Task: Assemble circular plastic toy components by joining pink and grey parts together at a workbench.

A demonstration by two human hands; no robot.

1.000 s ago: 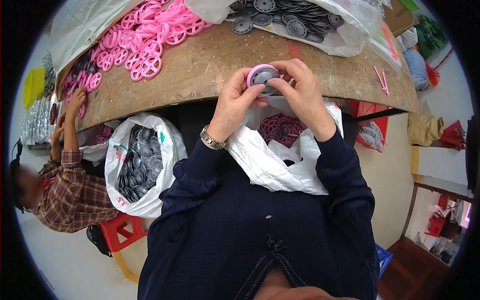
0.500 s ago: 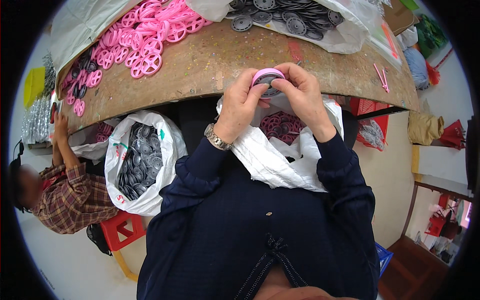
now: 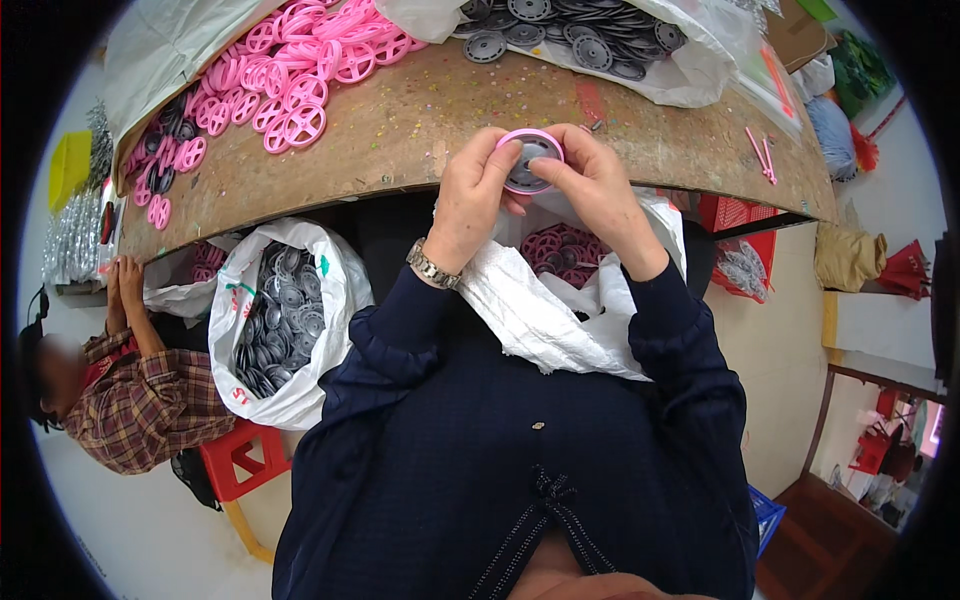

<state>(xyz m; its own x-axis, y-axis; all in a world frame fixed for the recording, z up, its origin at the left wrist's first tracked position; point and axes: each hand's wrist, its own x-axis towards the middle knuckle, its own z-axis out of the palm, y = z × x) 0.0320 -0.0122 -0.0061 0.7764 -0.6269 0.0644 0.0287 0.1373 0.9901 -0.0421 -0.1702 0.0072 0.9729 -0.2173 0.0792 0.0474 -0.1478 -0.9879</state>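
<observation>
Between my two hands, above the table's front edge, is a small wheel with a pink rim and a grey hub disc set inside it. My left hand grips its left side, thumb over the face. My right hand holds the right side, its thumb pressed on the grey centre. The fingers behind the wheel are partly hidden. Below my hands, an open white sack at my lap holds pink-and-grey wheels.
Pink spoked rims are heaped on the wooden table, grey discs at its back. A white sack of grey discs stands left. A co-worker sits far left. Red crates stand at right.
The wheel has tipped so its grey face shows more fully, and my hands have shifted slightly left and up. The co-worker's hands have moved down a little.
</observation>
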